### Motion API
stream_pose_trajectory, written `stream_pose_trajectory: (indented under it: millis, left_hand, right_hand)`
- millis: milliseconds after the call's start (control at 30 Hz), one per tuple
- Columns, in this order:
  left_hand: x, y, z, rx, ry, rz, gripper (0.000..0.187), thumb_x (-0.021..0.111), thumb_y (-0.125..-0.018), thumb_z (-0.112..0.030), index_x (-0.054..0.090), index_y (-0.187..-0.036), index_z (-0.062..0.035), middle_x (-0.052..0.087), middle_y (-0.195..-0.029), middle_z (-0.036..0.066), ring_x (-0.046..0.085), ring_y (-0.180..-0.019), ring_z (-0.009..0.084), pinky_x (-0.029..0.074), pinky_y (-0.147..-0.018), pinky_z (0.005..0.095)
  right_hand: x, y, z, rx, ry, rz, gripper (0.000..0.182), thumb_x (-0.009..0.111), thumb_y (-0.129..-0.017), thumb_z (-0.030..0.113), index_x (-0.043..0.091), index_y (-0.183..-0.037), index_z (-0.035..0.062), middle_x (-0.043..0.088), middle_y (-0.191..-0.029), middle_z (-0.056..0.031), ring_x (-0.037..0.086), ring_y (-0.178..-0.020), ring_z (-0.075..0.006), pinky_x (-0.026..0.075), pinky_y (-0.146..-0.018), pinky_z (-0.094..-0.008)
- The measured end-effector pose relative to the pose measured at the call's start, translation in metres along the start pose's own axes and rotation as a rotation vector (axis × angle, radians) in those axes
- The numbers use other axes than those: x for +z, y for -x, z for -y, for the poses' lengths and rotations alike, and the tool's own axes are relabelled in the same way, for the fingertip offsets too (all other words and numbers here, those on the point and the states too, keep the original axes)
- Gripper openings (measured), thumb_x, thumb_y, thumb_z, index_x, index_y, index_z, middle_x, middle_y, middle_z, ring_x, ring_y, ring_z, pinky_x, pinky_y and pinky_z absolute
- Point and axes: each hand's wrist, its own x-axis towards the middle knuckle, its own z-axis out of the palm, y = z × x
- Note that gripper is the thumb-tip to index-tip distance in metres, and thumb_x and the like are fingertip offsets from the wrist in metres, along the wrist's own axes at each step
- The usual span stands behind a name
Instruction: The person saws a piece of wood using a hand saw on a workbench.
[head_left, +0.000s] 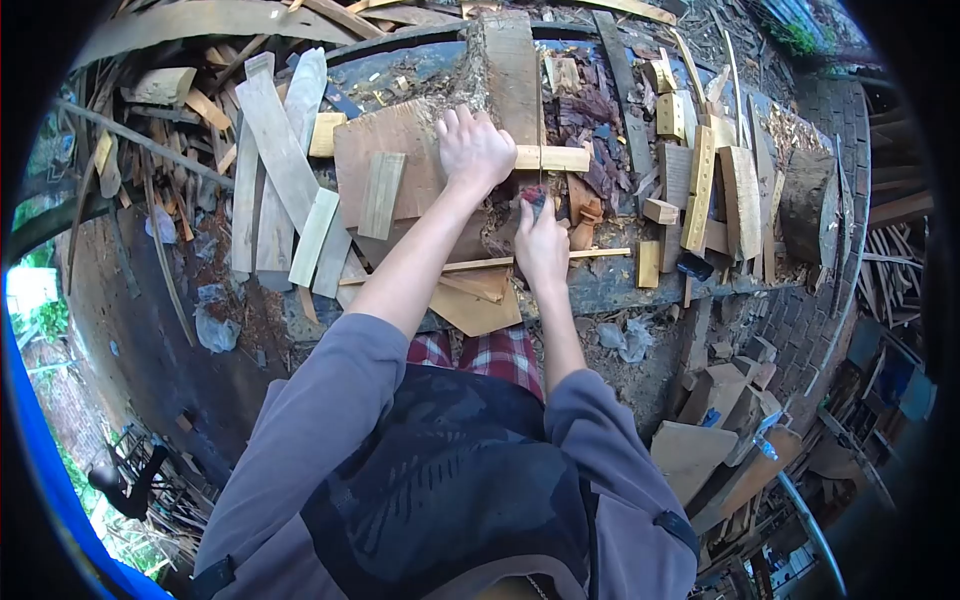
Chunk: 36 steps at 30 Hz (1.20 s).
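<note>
My left hand (476,150) presses down with curled fingers on a pale wood strip (562,159), which lies across a thick wooden block (512,80). My right hand (542,245) is wrapped round the red and dark handle (533,196) of a saw. The saw's thin blade (541,120) points away from me and crosses the strip just right of my left hand. A wide brown board (380,150) lies left of my left hand. Below both hands a long thin stick (600,253) passes behind my right wrist.
Grey planks (285,180) lean together at the left of the bench. On the right stand a drilled yellow strip (700,190), small blocks, a dark phone-like object (694,265) and a log piece (808,205). Wood offcuts (690,455) are piled on the ground at the lower right.
</note>
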Motion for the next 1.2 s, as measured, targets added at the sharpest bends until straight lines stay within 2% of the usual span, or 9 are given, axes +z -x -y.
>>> stream_pose_trajectory:
  millis: [33,167,267,333,600,733,867,967,1200]
  left_hand:
    - [0.000,-0.003,0.000,-0.006,0.004,-0.021,0.032,0.054,-0.078,-0.025,0.069,-0.087,0.0015,0.061,-0.098,0.019,0.055,-0.101,0.0324,0.039,-0.092,0.0441]
    - [-0.003,-0.005,-0.001,-0.012,-0.004,-0.009,0.032,0.055,-0.077,-0.025,0.069,-0.087,0.0017,0.061,-0.097,0.019,0.055,-0.101,0.0325,0.039,-0.092,0.0442]
    - [0.001,-0.002,0.001,0.012,-0.004,-0.015,0.032,0.055,-0.077,-0.024,0.070,-0.086,0.0019,0.062,-0.097,0.020,0.055,-0.101,0.0326,0.039,-0.092,0.0442]
    - [-0.002,-0.003,0.000,0.027,0.013,-0.014,0.032,0.055,-0.077,-0.024,0.070,-0.085,0.0019,0.062,-0.097,0.020,0.055,-0.101,0.0326,0.038,-0.092,0.0441]
    - [0.000,-0.008,0.001,0.022,0.008,-0.038,0.033,0.053,-0.077,-0.024,0.069,-0.085,0.0036,0.062,-0.098,0.020,0.054,-0.101,0.0320,0.037,-0.091,0.0426]
    - [0.004,-0.006,0.002,0.022,0.017,-0.044,0.032,0.053,-0.077,-0.023,0.069,-0.083,0.0035,0.063,-0.098,0.020,0.055,-0.100,0.0322,0.037,-0.091,0.0433]
    - [0.008,-0.005,0.003,0.000,0.024,-0.082,0.034,0.051,-0.079,-0.023,0.070,-0.084,0.0051,0.064,-0.098,0.023,0.057,-0.100,0.0351,0.039,-0.092,0.0464]
    - [0.005,-0.006,0.001,-0.014,0.023,-0.068,0.034,0.051,-0.079,-0.023,0.070,-0.084,0.0054,0.064,-0.099,0.023,0.057,-0.101,0.0353,0.039,-0.093,0.0462]
    - [0.002,-0.007,0.002,-0.005,0.022,-0.041,0.035,0.051,-0.079,-0.023,0.070,-0.083,0.0053,0.063,-0.101,0.024,0.056,-0.103,0.0356,0.039,-0.094,0.0460]
  right_hand:
    - [0.008,0.002,-0.010,-0.033,0.006,-0.063,0.039,0.047,-0.099,0.039,0.051,-0.117,0.0049,0.064,-0.073,-0.0306,0.063,-0.071,-0.0501,0.050,-0.063,-0.0585]
    - [0.012,0.061,-0.033,0.021,-0.030,-0.032,0.040,0.049,-0.099,0.038,0.051,-0.123,0.0074,0.064,-0.070,-0.0290,0.063,-0.068,-0.0502,0.050,-0.060,-0.0578]
    - [-0.002,0.043,-0.015,0.075,-0.014,0.053,0.046,0.048,-0.099,0.039,0.048,-0.133,0.0086,0.064,-0.076,-0.0308,0.064,-0.075,-0.0494,0.050,-0.068,-0.0581]
    - [-0.002,0.001,0.008,0.071,-0.022,-0.014,0.036,0.046,-0.100,0.037,0.057,-0.118,0.0083,0.065,-0.085,-0.0320,0.063,-0.084,-0.0504,0.048,-0.074,-0.0583]
    - [0.014,0.063,-0.008,0.158,-0.005,-0.054,0.042,0.047,-0.099,0.041,0.052,-0.120,0.0051,0.065,-0.076,-0.0304,0.064,-0.076,-0.0501,0.050,-0.067,-0.0586]
    - [0.023,0.020,0.001,0.059,0.019,-0.122,0.044,0.045,-0.099,0.043,0.052,-0.118,0.0040,0.065,-0.078,-0.0317,0.064,-0.079,-0.0504,0.049,-0.069,-0.0587]
    - [0.004,0.039,-0.010,0.152,0.002,0.009,0.039,0.047,-0.099,0.040,0.056,-0.124,0.0118,0.066,-0.091,-0.0304,0.062,-0.088,-0.0505,0.048,-0.075,-0.0566]
    - [-0.004,0.081,-0.031,0.177,-0.039,0.022,0.039,0.049,-0.099,0.038,0.055,-0.131,0.0172,0.066,-0.087,-0.0291,0.063,-0.086,-0.0479,0.050,-0.074,-0.0547]
    - [0.009,-0.009,-0.012,-0.038,0.037,-0.077,0.040,0.048,-0.098,0.043,0.059,-0.116,0.0096,0.065,-0.080,-0.0300,0.063,-0.079,-0.0492,0.050,-0.070,-0.0568]
